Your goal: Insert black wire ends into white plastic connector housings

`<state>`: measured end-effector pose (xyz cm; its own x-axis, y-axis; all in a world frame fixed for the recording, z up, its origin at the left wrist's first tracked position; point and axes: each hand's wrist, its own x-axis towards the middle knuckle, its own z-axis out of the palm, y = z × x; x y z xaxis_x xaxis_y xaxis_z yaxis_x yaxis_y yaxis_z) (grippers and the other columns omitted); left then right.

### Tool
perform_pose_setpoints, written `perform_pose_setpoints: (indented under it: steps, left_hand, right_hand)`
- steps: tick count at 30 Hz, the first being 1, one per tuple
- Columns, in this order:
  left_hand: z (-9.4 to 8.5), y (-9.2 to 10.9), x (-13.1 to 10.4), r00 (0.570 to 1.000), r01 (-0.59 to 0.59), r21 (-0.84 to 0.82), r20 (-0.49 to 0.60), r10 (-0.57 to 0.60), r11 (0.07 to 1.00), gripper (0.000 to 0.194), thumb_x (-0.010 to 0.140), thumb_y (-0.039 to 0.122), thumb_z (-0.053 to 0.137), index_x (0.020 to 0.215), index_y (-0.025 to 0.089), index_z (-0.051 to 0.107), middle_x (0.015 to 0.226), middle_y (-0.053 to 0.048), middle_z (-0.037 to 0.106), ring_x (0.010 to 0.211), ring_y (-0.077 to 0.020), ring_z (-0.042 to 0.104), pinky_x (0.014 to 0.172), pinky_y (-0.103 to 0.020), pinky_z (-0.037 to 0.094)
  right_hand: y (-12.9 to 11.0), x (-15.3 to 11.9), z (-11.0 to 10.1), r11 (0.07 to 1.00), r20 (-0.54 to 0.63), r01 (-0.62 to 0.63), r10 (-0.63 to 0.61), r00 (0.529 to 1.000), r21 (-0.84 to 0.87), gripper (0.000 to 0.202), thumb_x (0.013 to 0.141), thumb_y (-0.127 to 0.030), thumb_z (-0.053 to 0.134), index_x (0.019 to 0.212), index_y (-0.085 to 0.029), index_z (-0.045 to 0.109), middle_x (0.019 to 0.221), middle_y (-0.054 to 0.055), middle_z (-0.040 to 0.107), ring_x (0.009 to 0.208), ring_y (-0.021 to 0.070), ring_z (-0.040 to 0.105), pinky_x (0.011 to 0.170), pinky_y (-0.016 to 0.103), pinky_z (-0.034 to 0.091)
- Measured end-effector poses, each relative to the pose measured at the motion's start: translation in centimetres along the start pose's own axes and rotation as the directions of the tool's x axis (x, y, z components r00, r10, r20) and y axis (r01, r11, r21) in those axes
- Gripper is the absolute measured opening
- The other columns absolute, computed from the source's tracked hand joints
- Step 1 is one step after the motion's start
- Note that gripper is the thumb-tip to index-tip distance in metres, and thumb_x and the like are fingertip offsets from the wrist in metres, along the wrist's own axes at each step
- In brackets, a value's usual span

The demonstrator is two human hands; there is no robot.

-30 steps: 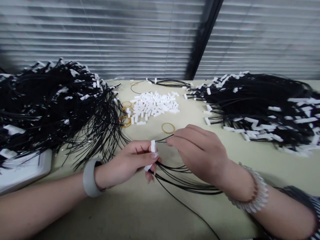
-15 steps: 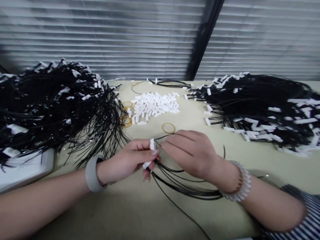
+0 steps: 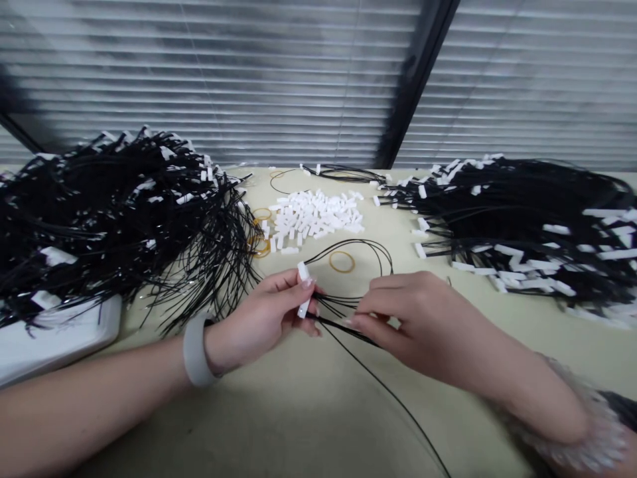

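My left hand (image 3: pixel 279 302) pinches a long white plastic connector (image 3: pixel 303 272) between thumb and fingers, a little left of the middle of the view. Several thin black wires (image 3: pixel 333 302) run out of it to the right, and some of them loop up behind. My right hand (image 3: pixel 398 309) is closed around these wires a short way from the connector; its fingertips partly hide them. One single black wire (image 3: pixel 388 392) trails down toward the near edge. Just beyond my hands lies a yellow rubber band (image 3: pixel 342 261).
A heap of loose white connectors (image 3: pixel 318 216) lies at the back centre, with more rubber bands (image 3: pixel 261 245) beside it. Large piles of black wires with white connectors stand left (image 3: pixel 114 206) and right (image 3: pixel 527 206). A white box (image 3: pixel 94 328) sits under the left pile. Window blinds (image 3: pixel 279 79) rise behind.
My right hand has moved right and down from beside the connector onto the wires. Wire loops now show behind it. My left hand keeps the connector, turned slightly; the whole view has shifted a little.
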<state>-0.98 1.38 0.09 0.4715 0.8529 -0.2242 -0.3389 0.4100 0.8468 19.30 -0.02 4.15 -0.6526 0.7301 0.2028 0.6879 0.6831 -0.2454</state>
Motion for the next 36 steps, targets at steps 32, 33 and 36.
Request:
perform_pose_setpoints:
  steps: [32,33,36]
  left_hand:
    - [0.3,-0.5,0.2,0.998,-0.033,0.069,-0.048,0.036,0.997,0.014,0.078,0.026,0.060,0.076,0.013,0.055,0.061,0.001,0.056,0.052,-0.0094,0.055,0.057,-0.026,0.048]
    - [0.3,-0.5,0.2,0.998,-0.034,0.068,-0.049,0.038,0.997,0.014,0.078,0.026,0.060,0.076,0.013,0.055,0.061,0.001,0.056,0.052,-0.0093,0.055,0.057,-0.026,0.048]
    - [0.3,-0.4,0.2,0.998,-0.031,0.058,-0.055,0.034,0.998,0.015,0.077,0.026,0.061,0.075,0.013,0.055,0.062,0.001,0.057,0.051,-0.0092,0.056,0.058,-0.026,0.049]
  right_hand:
    - [0.3,-0.5,-0.7,0.833,-0.235,-0.121,-0.011,0.972,-0.540,0.020,0.078,-0.022,0.047,0.059,-0.020,0.052,0.042,-0.001,0.042,0.040,0.0102,0.029,0.047,0.026,0.011]
    - [0.3,-0.7,-1.0,0.846,-0.236,-0.123,-0.004,0.972,-0.519,0.023,0.078,-0.023,0.047,0.056,-0.020,0.051,0.042,-0.001,0.042,0.039,0.0102,0.029,0.047,0.026,0.012]
    - [0.2,-0.9,-1.5,0.880,-0.194,-0.137,0.052,0.980,-0.455,0.031,0.079,-0.028,0.047,0.049,-0.020,0.048,0.039,-0.002,0.039,0.038,0.0096,0.027,0.045,0.026,0.014]
